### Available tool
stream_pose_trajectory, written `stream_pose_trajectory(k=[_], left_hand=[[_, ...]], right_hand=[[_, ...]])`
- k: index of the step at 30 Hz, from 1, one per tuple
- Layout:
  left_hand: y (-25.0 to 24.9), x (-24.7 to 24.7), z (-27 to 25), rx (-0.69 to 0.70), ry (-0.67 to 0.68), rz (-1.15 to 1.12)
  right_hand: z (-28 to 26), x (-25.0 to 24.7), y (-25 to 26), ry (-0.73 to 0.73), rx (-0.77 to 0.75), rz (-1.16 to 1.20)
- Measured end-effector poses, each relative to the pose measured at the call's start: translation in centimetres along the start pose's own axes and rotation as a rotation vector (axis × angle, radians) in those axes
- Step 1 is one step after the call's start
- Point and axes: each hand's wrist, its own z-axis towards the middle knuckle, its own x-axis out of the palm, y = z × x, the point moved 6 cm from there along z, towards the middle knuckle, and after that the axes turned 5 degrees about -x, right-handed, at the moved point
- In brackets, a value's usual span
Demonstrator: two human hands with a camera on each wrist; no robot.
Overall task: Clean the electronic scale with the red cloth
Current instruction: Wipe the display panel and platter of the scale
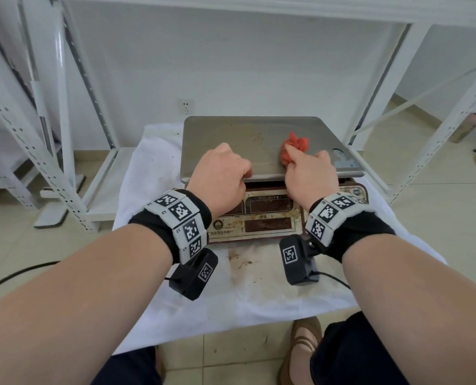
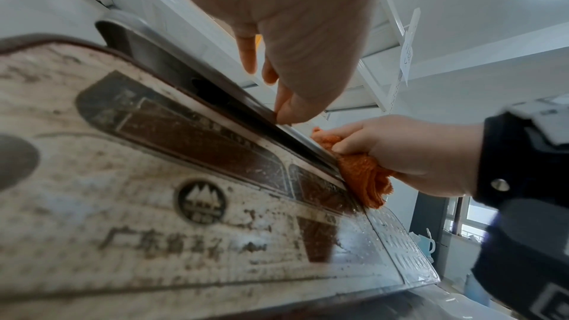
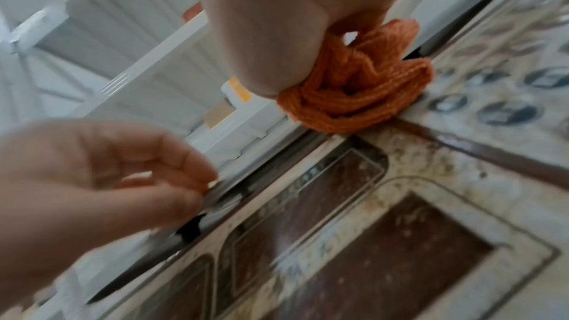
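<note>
The electronic scale (image 1: 270,173) was seen standing on a tabletop draped in a stained white sheet (image 1: 153,207), its steel weighing pan (image 1: 248,140) smeared and its front display panel (image 2: 147,203) heavily soiled. The red cloth (image 1: 293,150) was bunched up and held in the right hand (image 1: 310,176), whose fingers were curled round it; the wad was pressed on the near right part of the pan, and in the wrist views it was seen hanging over the pan's front edge and touching the panel beside the keypad (image 3: 505,96). The left hand (image 1: 220,179) was placed at the near edge of the pan, left of the cloth. Its grip was a pinch: the thumb and curled fingers (image 3: 184,167) were closed on the pan's front rim, as shown in both wrist views. The two hands were kept near each other but apart. Marker-covered bands and small black cameras were worn on both wrists. White metal shelving (image 1: 50,151) was visible to either side of the tabletop, and a wall socket (image 1: 186,106) behind the scale. A tiled floor and a brown shoe (image 1: 303,348) were seen below.
</note>
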Motion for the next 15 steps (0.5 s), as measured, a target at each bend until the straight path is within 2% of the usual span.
stream_pose_trajectory(k=[4, 8, 10, 13, 15], left_hand=[[0.2, 0.1, 0.0, -0.011, -0.003, -0.015], [0.3, 0.2, 0.1, 0.007, -0.004, -0.011], [0.3, 0.2, 0.2, 0.011, 0.009, -0.006], [0.4, 0.2, 0.2, 0.008, 0.016, -0.008], [0.4, 0.3, 0.2, 0.005, 0.012, -0.009]], right_hand=[[-0.1, -0.3, -0.1, -0.054, 0.101, 0.003], [-0.3, 0.3, 1.5, 0.024, -0.028, 0.023], [0.2, 0.4, 0.4, 0.050, -0.033, 0.020], [1.3, 0.3, -2.4, 0.016, 0.117, -0.020], [1.2, 0.2, -2.2, 0.012, 0.176, -0.017]])
